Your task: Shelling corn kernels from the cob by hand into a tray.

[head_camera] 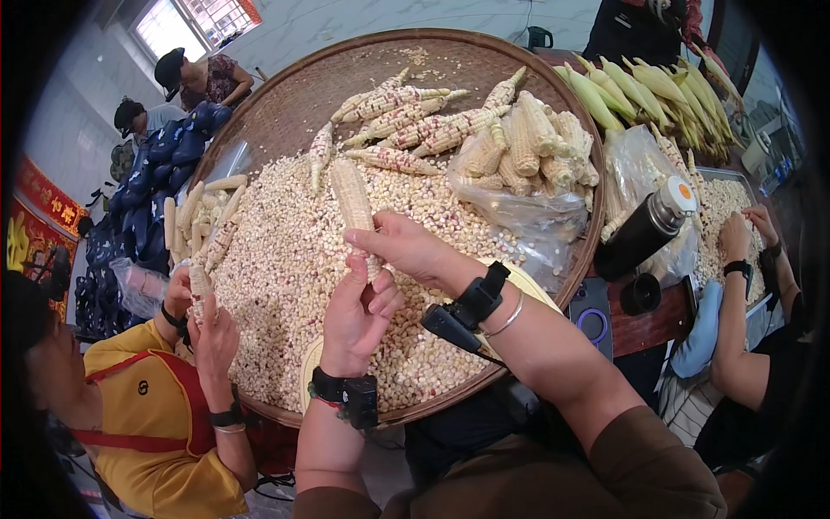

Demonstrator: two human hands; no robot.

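Both my hands hold one pale, mostly stripped corn cob [352, 194] above a heap of loose corn kernels [279, 246] in a large round woven tray [311, 81]. The fingers of my left hand [360, 305] close around the cob's lower end. My right hand [408, 246] grips it just above, thumb across its front. Beyond the cob, several ears with white and dark red kernels [415, 123] lie in the tray. To their right, bare cobs [528, 143] fill a clear plastic bag [525, 211].
At left, a person in yellow [149, 415] holds an ear over the tray. Another person's hands [742, 233] work over a kernel tray at right. A black thermos [639, 230] stands by the rim, near an open cup [640, 294]. Husked ears [629, 91] lie behind.
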